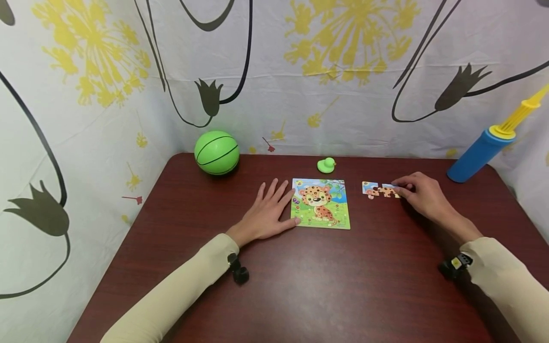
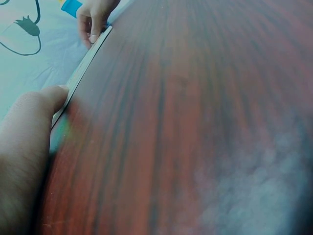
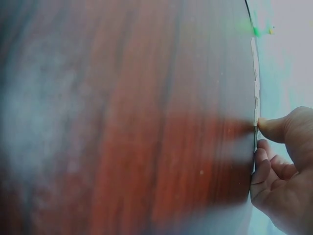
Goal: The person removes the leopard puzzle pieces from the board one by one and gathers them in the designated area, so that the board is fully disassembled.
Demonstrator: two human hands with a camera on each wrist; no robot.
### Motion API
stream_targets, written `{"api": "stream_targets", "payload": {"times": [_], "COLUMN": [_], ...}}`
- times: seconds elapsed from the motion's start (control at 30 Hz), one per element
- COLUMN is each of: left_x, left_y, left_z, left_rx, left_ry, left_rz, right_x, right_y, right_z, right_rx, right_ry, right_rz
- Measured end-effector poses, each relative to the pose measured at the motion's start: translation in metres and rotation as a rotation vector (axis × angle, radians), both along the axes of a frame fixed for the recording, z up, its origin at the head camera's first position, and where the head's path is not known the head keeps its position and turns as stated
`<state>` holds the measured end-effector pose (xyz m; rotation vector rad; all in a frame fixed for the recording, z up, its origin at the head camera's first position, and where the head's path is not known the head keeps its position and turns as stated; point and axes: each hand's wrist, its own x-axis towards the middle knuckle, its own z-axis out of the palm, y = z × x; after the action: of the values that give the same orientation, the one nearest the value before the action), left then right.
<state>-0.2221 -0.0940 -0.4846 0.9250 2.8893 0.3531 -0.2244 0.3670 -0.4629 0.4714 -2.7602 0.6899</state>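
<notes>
Dark reddish tabletop (image 1: 343, 281), with a leopard puzzle board (image 1: 319, 206) around 12 o'clock. Left hand (image 1: 268, 214) is splayed at its 9 o'clock edge, right hand (image 1: 422, 194) pinching a puzzle piece (image 1: 388, 191) off at 3.

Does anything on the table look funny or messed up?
Nothing looks spilled or broken. The blue-and-yellow plastic pump at the far right seems tilted, perhaps from the lens. The flat orange spotted puzzle pieces simply lie beside the square green leopard board.
</notes>
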Motion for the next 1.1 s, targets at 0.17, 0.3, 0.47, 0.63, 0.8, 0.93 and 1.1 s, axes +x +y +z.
{"api": "stream_targets", "payload": {"times": [0.17, 0.3, 0.47, 0.63, 0.8, 0.93, 1.1], "left_x": [0.0, 0.0, 0.0, 0.0, 0.0, 0.0, 0.001], "left_y": [0.0, 0.0, 0.0, 0.0, 0.0, 0.0, 0.0], "left_z": [0.0, 0.001, 0.0, -0.001, -0.001, 0.0, 0.001], "left_rx": [-0.003, -0.003, 0.002, 0.005, 0.008, 0.005, -0.003], "left_ry": [-0.001, 0.002, 0.005, 0.0, 0.0, 0.004, 0.004], "left_rz": [0.002, -0.001, -0.005, -0.002, -0.002, 0.0, 0.002], "right_x": [0.0, 0.0, 0.002, 0.005, 0.008, 0.009, 0.008], "right_y": [-0.001, -0.002, -0.004, -0.006, -0.011, -0.017, -0.024], "right_z": [0.0, 0.001, 0.004, 0.009, 0.014, 0.017, 0.019], "right_rx": [-0.006, -0.012, -0.018, -0.045, -0.067, -0.072, -0.074], "right_ry": [-0.003, -0.018, -0.046, -0.048, -0.06, -0.06, -0.06], "right_rz": [-0.003, -0.016, -0.033, -0.02, -0.024, -0.017, -0.009]}}
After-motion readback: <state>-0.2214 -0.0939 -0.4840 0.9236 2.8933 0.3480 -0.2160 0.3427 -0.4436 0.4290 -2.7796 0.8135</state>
